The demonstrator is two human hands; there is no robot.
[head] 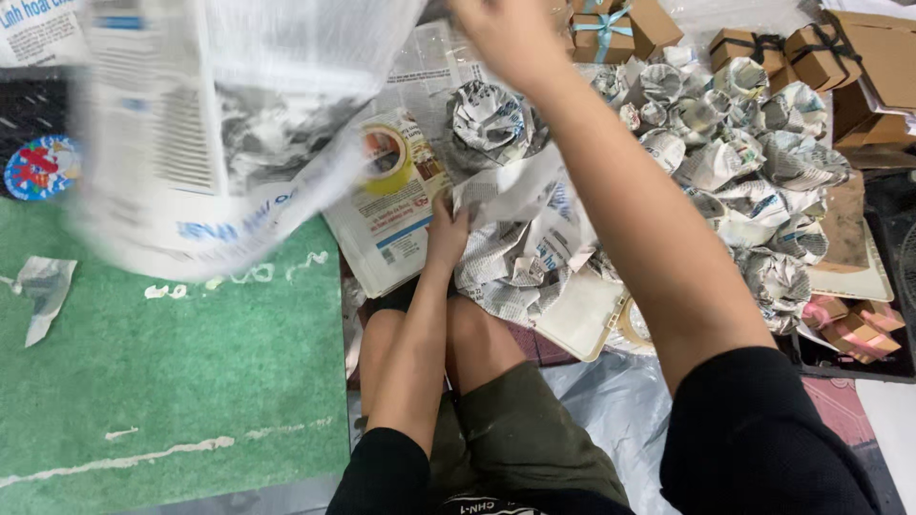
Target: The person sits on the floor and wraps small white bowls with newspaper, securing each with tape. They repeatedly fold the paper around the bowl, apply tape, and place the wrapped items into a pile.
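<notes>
A green, felt-like mat (172, 381) with white streaks is seen at far left, bearing a torn paper scrap (43, 291). Above it, a large newspaper sheet (210, 124), blurred and limp, is lifted by the right hand (501, 38); its grip cannot be told, the fingers being cut off at the frame edge. A tape roll (386, 157), ring-shaped and yellowish, lies on flat newsprint. The left hand (447, 234) is pressed, fingers together, on a crumpled newspaper bundle (520, 248). Rounded newspaper-wrapped balls (754, 162) are heaped at right, beside brown cardboard boxes (821, 52) tied with ribbon.
</notes>
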